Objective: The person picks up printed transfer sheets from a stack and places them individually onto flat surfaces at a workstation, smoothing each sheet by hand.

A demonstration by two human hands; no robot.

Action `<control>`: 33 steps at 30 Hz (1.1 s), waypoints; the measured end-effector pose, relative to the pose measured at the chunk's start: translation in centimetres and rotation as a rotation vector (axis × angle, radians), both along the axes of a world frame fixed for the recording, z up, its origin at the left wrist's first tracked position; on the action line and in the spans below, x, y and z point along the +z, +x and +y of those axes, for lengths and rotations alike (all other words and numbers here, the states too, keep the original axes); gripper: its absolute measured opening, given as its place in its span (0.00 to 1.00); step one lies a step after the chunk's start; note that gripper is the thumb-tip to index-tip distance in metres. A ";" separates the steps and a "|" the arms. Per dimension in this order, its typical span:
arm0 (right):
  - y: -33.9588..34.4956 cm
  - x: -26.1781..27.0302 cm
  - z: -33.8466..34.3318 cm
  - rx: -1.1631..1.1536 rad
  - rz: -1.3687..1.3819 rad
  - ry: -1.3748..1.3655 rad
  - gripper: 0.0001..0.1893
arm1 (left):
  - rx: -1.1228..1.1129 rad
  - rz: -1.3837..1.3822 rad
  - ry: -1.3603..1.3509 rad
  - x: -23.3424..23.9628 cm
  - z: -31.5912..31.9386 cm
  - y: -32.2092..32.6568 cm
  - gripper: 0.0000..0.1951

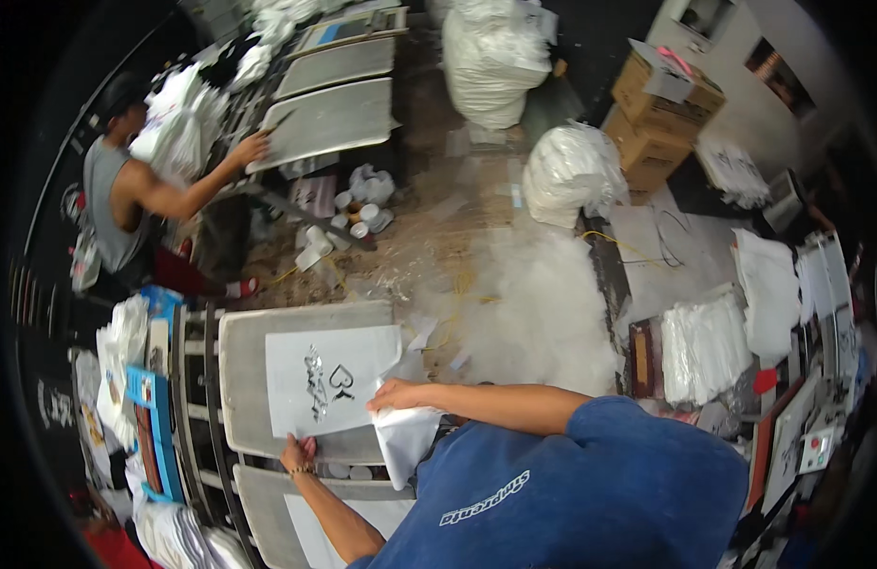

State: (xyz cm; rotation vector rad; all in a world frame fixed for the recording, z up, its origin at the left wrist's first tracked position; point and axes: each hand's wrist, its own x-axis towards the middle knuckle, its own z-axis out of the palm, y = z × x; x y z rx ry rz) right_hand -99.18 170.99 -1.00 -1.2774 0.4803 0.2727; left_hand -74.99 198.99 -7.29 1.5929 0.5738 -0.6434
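A thin white sheet (289, 377), probably a plastic bag, lies on a grey rounded-corner platen (242, 398) and bears a black print. My right hand (395, 395) grips its near edge, where white material (410, 441) folds and hangs down over the platen's side. At the sheet's lower left corner, my left hand (298, 455) pinches the edge between thumb and fingers; a beaded bracelet is on that wrist. Below, a second platen (257, 505) carries another white sheet (317, 533), partly covered by my left arm.
A co-worker (114, 185) at the upper left reaches over another platen (331, 117) with a thin tool. Metal rails (214, 405) run past the platens. White tubs (369, 212), yellow cords and scraps lie on the floor. Large wrapped white bundles (488, 71) and cardboard boxes (648, 153) stand beyond.
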 end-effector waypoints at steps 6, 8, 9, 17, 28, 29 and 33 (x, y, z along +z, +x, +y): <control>0.9 -1.9 0.4 -0.008 -0.106 -0.107 0.13 | -0.058 0.058 -0.125 -1.3 1.4 -1.9 0.12; 1.3 -0.4 0.9 -0.032 -0.086 -0.059 0.13 | -0.087 0.001 -0.034 -1.0 1.6 -2.5 0.11; 1.4 -0.2 0.8 -0.044 -0.062 -0.039 0.13 | -0.105 -0.016 -0.012 -1.1 0.8 -2.5 0.11; 2.0 0.7 -0.1 -0.097 -0.087 0.030 0.14 | -0.193 -0.113 0.072 -0.5 -2.6 -1.2 0.10; 2.8 1.2 -1.4 -0.137 -0.159 0.079 0.13 | -0.250 -0.243 0.136 1.0 -2.9 2.3 0.08; 2.7 1.0 -1.6 -0.135 -0.173 0.117 0.15 | -0.257 -0.257 0.139 1.1 -2.9 2.5 0.08; 3.7 0.8 -1.7 -0.101 -0.114 -0.051 0.15 | -0.283 -0.314 0.165 1.8 -2.7 3.4 0.07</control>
